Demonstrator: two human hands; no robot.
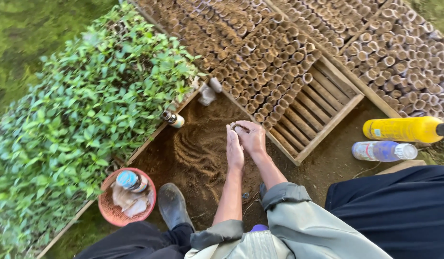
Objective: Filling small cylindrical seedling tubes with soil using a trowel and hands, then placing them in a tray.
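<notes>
My left hand and my right hand are pressed together over the bare soil, cupped around a small soil-filled seedling pot whose rim shows between the fingers. Both forearms reach out from rolled grey sleeves. Just beyond the hands lies a wooden slatted tray, partly packed with rows of the same small soil-filled pots.
A dense bed of green seedlings fills the left. A red basket holds a jar and paper near my boot. A yellow bottle and a clear bottle lie at right. A small bottle rests by the seedling frame.
</notes>
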